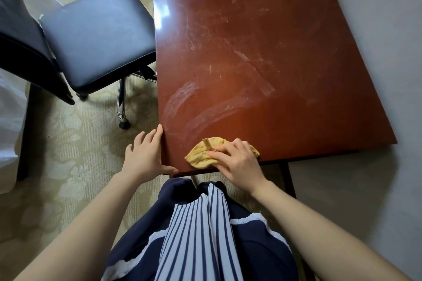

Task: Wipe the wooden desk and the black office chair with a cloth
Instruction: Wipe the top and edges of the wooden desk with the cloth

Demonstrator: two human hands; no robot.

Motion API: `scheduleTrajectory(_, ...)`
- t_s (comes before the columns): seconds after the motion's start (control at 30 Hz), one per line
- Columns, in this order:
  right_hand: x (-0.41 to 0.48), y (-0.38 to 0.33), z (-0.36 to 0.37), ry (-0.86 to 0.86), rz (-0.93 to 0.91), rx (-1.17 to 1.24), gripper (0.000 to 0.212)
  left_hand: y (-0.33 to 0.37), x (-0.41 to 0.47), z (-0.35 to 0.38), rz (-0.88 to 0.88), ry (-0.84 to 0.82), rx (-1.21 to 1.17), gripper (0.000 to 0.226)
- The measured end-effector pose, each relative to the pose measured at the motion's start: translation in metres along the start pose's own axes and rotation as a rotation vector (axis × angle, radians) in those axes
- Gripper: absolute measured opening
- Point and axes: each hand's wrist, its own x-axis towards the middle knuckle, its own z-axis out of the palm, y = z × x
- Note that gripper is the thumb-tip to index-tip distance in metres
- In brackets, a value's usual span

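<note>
The reddish-brown wooden desk (pixel 262 48) fills the upper right, with curved damp wipe streaks near its front edge. A crumpled yellow cloth (pixel 205 154) lies on the desk close to that front edge. My right hand (pixel 237 164) presses down on the cloth, its fingers bent over the fabric. My left hand (pixel 146 155) rests on the desk's front left corner, fingers straight along the side edge and thumb along the front edge. The black office chair (pixel 96 36) stands to the left of the desk, its padded seat facing up.
A patterned beige carpet (pixel 75 155) covers the floor. The chair's chrome legs and a caster (pixel 124 124) stick out near the desk's left edge. White bedding (pixel 9 125) lies at the far left. A pale wall (pixel 388 29) runs along the desk's right side.
</note>
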Motion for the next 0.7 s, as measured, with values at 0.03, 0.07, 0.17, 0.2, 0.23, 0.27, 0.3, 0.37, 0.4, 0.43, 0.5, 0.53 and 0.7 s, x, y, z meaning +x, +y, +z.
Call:
scheduleTrajectory(0.03,-0.004,0.009,-0.006,0.004,-0.008,-0.024,0.027,-0.001,0.0,-0.001,0.005,-0.002,0.007,0.131)
scheduleTrajectory(0.07,-0.008,0.019,-0.012,0.018,0.006,-0.053,0.028,-0.002,0.0,-0.002,0.01,-0.005,0.013,0.13)
scheduleTrajectory(0.17,-0.012,0.051,-0.031,0.059,0.103,-0.141,0.036,-0.005,-0.001,-0.004,0.023,-0.013,0.02,0.128)
scheduleTrajectory(0.2,-0.01,0.062,-0.038,0.058,0.136,-0.162,0.037,-0.006,-0.002,-0.004,0.025,-0.018,0.018,0.127)
scheduleTrajectory(0.23,-0.007,0.073,-0.044,0.051,0.16,-0.184,0.037,-0.007,-0.002,-0.004,0.024,-0.023,0.015,0.127)
scheduleTrajectory(0.27,-0.001,0.084,-0.049,0.041,0.176,-0.211,0.036,-0.007,-0.002,-0.004,0.025,-0.027,0.015,0.126)
scheduleTrajectory(0.3,0.005,0.094,-0.054,0.03,0.19,-0.241,0.035,-0.008,-0.002,-0.005,0.028,-0.03,0.016,0.126)
scheduleTrajectory(0.37,0.021,0.11,-0.059,0.004,0.228,-0.29,0.031,-0.009,-0.002,-0.005,0.032,-0.033,0.021,0.125)
scheduleTrajectory(0.4,0.03,0.115,-0.06,-0.005,0.265,-0.306,0.029,-0.01,-0.002,-0.006,0.035,-0.038,0.024,0.124)
scheduleTrajectory(0.43,0.04,0.119,-0.059,-0.01,0.313,-0.319,0.027,-0.011,-0.003,-0.007,0.037,-0.044,0.029,0.124)
scheduleTrajectory(0.5,0.061,0.121,-0.052,-0.009,0.429,-0.333,0.027,-0.012,-0.003,-0.008,0.042,-0.054,0.046,0.122)
scheduleTrajectory(0.53,0.072,0.12,-0.048,0.001,0.488,-0.339,0.029,-0.012,-0.003,-0.009,0.044,-0.059,0.052,0.12)
scheduleTrajectory(0.7,0.123,0.095,-0.019,0.099,0.737,-0.312,0.031,-0.016,-0.007,-0.016,0.061,-0.093,0.103,0.112)
